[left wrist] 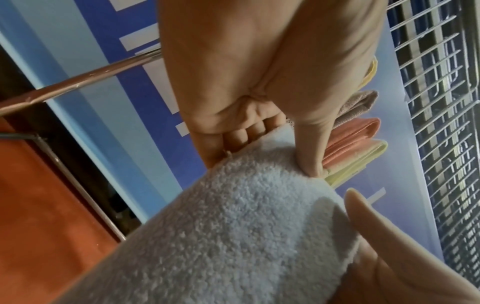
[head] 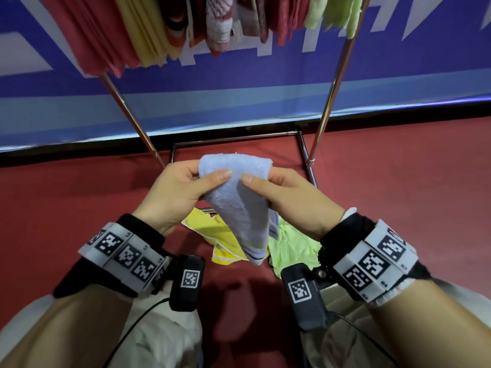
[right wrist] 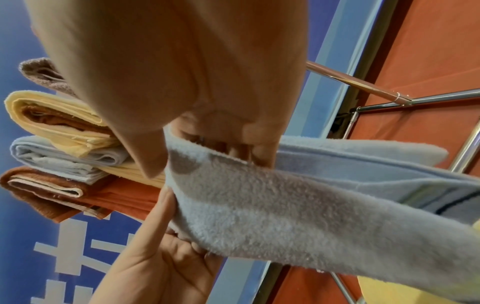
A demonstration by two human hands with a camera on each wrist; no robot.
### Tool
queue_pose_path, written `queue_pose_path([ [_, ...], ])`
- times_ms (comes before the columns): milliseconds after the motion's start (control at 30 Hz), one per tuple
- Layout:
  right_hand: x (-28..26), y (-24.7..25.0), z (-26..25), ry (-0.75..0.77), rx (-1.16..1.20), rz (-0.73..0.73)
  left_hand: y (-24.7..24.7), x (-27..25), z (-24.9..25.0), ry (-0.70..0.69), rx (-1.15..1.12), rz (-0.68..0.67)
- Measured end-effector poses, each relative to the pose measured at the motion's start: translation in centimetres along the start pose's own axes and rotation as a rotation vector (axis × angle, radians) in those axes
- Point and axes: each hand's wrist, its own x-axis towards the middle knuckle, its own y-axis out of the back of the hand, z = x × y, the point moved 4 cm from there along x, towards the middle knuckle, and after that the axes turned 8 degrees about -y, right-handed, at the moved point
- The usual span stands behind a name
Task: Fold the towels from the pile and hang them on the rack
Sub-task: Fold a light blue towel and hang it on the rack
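Already many folded towels hang on the rack. The left hand and right hand each pinch the top fold of a pale blue towel, thumbs in front, fingers curled behind, holding it above the floor. A yellow towel and a green towel lie beneath it, so seemingly this hanging and two more folds remain.

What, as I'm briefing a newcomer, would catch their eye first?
The light blue towel at centre, pinched at its top by the left hand and right hand. Above, red, yellow and green hanging towels crowd the rack; below the hands, a yellow towel and a green towel lie on the red floor.
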Motion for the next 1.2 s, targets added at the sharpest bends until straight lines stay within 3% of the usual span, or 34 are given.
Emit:
queue_pose_path([
  [100,0.3,1.0,0.4,0.028,0.023,0.039,-0.2,0.1,-0.1,-0.017,0.011,-0.009],
  [500,0.7,0.9,0.6,0.035,0.16,-0.053,1.1,0.4,-0.8,-0.061,0.187,0.091],
  [567,0.2,0.7,-0.1,0.024,0.197,-0.051,1.3,0.5,-1.1,-0.054,0.117,0.053],
  [733,-0.3,1.1,-0.9,-0.019,0.401,-0.099,0.0,0.1,-1.4,-0.063,0.017,-0.191],
  [933,-0.8,0.8,-1.7,-0.067,0.656,-0.239,-1.5,-0.4,-2.0,-0.014,-0.08,-0.191],
  [1200,-1.4,1.4,-2.5,0.032,0.801,-0.292,-2.0,-0.8,-3.3,0.066,0.051,-0.219],
])
